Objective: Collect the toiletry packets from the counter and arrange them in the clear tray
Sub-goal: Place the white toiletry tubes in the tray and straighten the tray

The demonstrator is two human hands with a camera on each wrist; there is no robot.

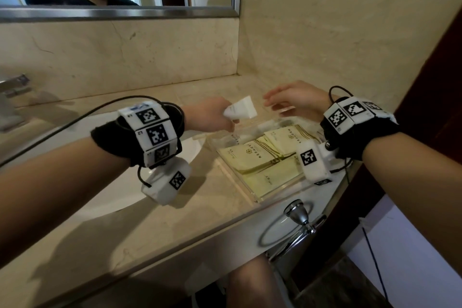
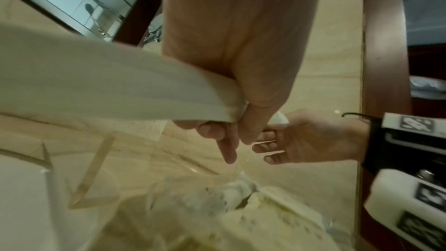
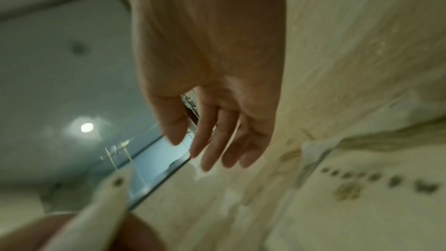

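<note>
Your left hand [image 1: 212,117] pinches a white tube [image 1: 241,108] by one end above the far left corner of the clear tray [image 1: 260,199], ready to lower it beside the yellow packets [image 1: 252,157]. Your right hand [image 1: 297,100] hovers empty, fingers relaxed, over the tray's far edge on the counter [image 1: 175,210].

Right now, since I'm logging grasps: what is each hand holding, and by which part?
The left hand grips a white tube at its narrow cap end, the flat end pointing up. The right hand holds nothing, its fingers relaxed.
</note>
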